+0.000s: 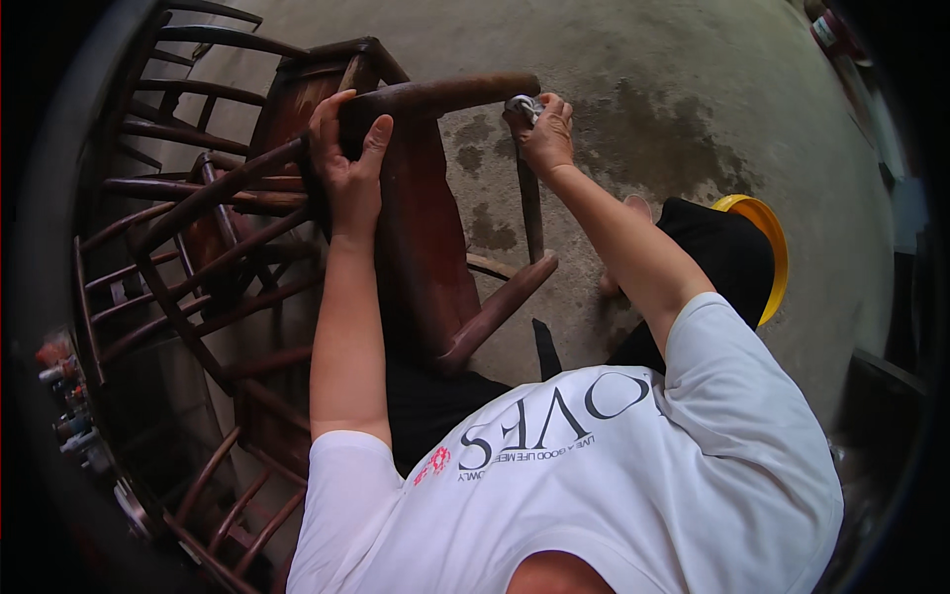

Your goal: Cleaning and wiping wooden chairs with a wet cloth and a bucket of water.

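Observation:
A dark reddish-brown wooden chair (421, 228) lies tipped in front of me, its legs and rails pointing right. My left hand (348, 168) grips its frame at the base of the upper leg (445, 94), fingers on the far side and thumb held apart. In the fingers of my right hand (544, 134) is a crumpled grey-white cloth (524, 106), pressed by the end of that leg, where a thin rail (531, 208) joins it. The lower leg (505, 302) slants toward my lap. Part of the cloth is hidden by my fingers.
Several similar dark wooden chairs (213, 238) are piled at the left. A yellow round rim (777, 247) shows beyond my dark-clothed right knee (717, 257). Damp dark patches (653, 139) mark the concrete floor (633, 45). Small mixed items (74, 406) sit at the far left edge.

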`<state>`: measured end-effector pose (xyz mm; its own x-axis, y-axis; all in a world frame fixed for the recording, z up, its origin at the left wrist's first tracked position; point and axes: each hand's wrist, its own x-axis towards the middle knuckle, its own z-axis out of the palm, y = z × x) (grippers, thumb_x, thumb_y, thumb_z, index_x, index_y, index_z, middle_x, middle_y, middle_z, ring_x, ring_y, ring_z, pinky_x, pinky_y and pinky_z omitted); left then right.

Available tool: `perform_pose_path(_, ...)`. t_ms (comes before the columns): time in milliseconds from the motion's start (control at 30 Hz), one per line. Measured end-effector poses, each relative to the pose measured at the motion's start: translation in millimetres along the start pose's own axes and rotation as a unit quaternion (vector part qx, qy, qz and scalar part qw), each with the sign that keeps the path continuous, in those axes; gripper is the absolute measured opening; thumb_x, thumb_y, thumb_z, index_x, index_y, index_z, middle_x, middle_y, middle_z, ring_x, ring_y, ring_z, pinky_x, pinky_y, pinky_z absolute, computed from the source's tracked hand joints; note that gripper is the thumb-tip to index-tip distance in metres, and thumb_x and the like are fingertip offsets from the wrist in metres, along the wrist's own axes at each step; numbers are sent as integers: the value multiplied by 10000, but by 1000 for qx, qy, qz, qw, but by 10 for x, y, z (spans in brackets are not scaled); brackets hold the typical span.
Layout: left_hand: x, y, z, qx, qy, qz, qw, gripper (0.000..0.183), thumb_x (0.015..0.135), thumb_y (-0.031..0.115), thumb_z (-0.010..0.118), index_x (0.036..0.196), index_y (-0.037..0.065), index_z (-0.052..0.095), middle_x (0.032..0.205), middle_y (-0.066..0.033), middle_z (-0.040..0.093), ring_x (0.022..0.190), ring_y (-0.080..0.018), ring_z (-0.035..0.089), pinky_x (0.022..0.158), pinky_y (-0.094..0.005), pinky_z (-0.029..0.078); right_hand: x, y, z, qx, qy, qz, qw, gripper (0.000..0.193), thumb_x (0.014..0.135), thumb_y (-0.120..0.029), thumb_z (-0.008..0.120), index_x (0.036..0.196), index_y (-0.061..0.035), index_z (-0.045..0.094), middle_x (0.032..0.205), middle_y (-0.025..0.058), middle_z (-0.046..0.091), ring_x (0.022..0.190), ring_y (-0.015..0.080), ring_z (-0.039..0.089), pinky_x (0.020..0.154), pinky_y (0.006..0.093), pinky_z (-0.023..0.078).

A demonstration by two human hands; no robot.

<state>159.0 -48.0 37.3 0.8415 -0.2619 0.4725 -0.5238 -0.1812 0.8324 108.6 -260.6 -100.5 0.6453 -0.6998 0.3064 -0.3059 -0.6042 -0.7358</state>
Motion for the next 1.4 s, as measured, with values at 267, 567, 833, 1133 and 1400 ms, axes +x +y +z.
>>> perform_pose_path(267,28,43,89,-18,32,-1,999,396,763,147,714,1112,96,534,1144,-54,442,1084,-185,433,948,-309,346,-843,256,-116,-153,-194,-20,969,444,809,-302,576,1090,-11,394,1037,176,469,999,346,499,812,418,468)
perform_pose_path(567,28,18,30,-19,1,-31,999,408,759,122,702,1129,90,533,1135,-38,457,1085,-171,437,960,-297,331,-547,180,-60,-40,-187,78,978,539,694,-334,697,1060,5,493,1061,206,477,1021,383,487,870,431,414)
perform_pose_path(833,17,9,3,-26,1,-16,1000,414,757,118,696,1136,89,532,1156,-34,462,1098,-169,431,973,-298,312,278,-66,25,59,-274,205,938,233,627,-167,682,794,-20,616,807,125,601,741,193,612,610,372,478)
perform_pose_path(1133,-44,48,-121,-140,-24,-82,986,413,771,98,677,1153,114,523,1181,-4,442,1092,-136,416,959,-273,313,317,327,-222,517,-440,357,642,209,653,-126,678,843,-75,609,758,48,584,717,165,557,642,289,440)
perform_pose_path(1400,34,18,-61,-95,-14,-76,992,396,790,104,668,1156,106,518,1185,1,427,1107,-132,402,960,-275,314,137,-50,-9,144,-222,219,939,360,676,-309,683,895,-40,585,857,119,633,787,252,620,703,359,473)
